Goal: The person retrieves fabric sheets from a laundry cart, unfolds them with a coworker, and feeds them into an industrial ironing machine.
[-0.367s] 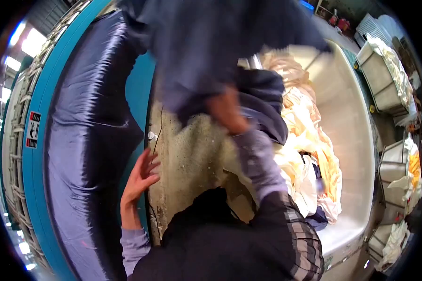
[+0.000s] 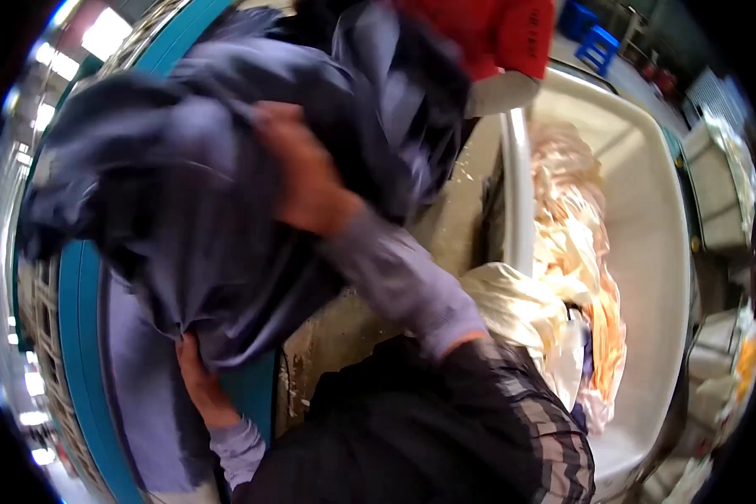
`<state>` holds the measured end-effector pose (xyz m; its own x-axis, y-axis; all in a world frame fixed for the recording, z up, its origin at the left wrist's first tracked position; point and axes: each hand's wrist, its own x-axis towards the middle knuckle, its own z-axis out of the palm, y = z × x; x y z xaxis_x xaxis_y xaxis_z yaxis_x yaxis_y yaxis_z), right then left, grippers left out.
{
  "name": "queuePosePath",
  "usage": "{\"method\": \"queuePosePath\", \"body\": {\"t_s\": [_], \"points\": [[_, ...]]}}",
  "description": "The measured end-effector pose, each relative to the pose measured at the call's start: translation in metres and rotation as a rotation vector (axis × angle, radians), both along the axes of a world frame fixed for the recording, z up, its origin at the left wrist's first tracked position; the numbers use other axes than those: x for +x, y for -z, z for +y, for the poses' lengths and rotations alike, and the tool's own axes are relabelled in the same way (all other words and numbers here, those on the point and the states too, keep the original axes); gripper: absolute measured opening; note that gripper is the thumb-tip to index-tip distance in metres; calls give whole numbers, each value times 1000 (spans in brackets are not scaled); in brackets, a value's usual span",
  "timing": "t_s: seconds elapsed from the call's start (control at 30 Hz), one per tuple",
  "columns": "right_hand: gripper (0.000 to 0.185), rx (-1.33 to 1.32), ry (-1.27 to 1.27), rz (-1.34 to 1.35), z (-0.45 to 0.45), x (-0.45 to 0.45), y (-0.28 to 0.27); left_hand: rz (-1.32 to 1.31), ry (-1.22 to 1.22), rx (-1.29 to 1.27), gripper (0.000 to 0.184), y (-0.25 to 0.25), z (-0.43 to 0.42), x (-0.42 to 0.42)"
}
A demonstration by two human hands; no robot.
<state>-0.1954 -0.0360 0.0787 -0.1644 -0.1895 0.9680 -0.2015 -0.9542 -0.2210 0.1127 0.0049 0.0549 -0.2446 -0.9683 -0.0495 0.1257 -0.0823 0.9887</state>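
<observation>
A large bundle of dark navy cloth (image 2: 202,168) spreads over the teal machine edge (image 2: 88,353) on my left. My right hand (image 2: 307,172), smeared by motion, is closed on the upper part of this cloth, its fingertips partly hidden. Lower down, my left hand (image 2: 197,378) pinches the bottom edge of the same cloth, with its fingertips tucked into the fold. Beneath the bundle, more smooth dark cloth (image 2: 147,403) lies along the machine. Further off, dark folds (image 2: 403,92) hang near the right side of the bundle.
To the right stands a white tub (image 2: 647,252) with cream and orange cloths (image 2: 571,277) in it. A red item with lettering (image 2: 521,34) is at the top. Behind are a blue stool (image 2: 598,49) and more bins (image 2: 718,197) with pale cloth.
My right hand has carried the dark cloth leftward from beside the tub to over the machine. My left hand, open before, has taken hold of its lower edge. The red item has come into view.
</observation>
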Motion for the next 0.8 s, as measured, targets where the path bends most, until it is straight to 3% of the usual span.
{"method": "queuePosePath", "body": {"t_s": [0.03, 0.07, 0.1, 0.13, 0.17, 0.2, 0.23, 0.27, 0.33, 0.37, 0.4, 0.53, 0.6, 0.67, 0.73, 0.77, 0.8], "points": [[58, 396, -584, -616, 34, -8, 25, -134, -125, -11, 60, -9, 18, 12], [57, 824, -1144, -1232, 63, -11, 54, -72, -93, 49, 56, 2, 16, 44], [58, 968, -823, -1355, 81, -6, 96, -101, -156, 61, 55, 7, 22, 67], [53, 1009, -831, -1412, 100, -8, 159, -136, -216, 76, 55, 10, 31, 87], [52, 1106, -639, -1460, 125, -8, 221, -100, -284, 61, 55, 18, 39, 106], [51, 1166, -350, -1519, 156, -4, 217, -71, -347, 47, 55, 24, 48, 124], [44, 1187, -371, -1486, 180, -17, 240, -118, -440, 79, 54, 24, 56, 143], [32, 1313, 41, -1297, 201, -29, 267, -130, -445, 102, 54, 20, 63, 150], [29, 1404, 633, -748, 202, -39, 227, 174, -532, 183, 51, 13, 70, 150], [32, 1405, 739, -596, 199, -42, 215, 102, -505, 144, 48, 15, 70, 160], [33, 1387, 1004, -351, 193, -41, 204, 109, -505, 167, 48, 20, 68, 167], [31, 1469, 1431, 193, 173, -38, 175, -23, -493, 202, 42, 35, 45, 191], [31, 1504, 1463, 196, 168, -34, 146, -269, -345, 310, 46, 54, 33, 198], [26, 1433, 1174, -130, 159, -30, 107, -523, -147, 359, 43, 76, 26, 185], [22, 1148, 711, -567, 143, -25, 80, -551, 34, 475, 35, 98, 30, 168], [19, 1010, 509, -702, 131, -19, 63, -696, 101, 534, 35, 102, 38, 155], [17, 961, 343, -818, 125, -21, 52, -743, 332, 508, 34, 124, 45, 160]]}}
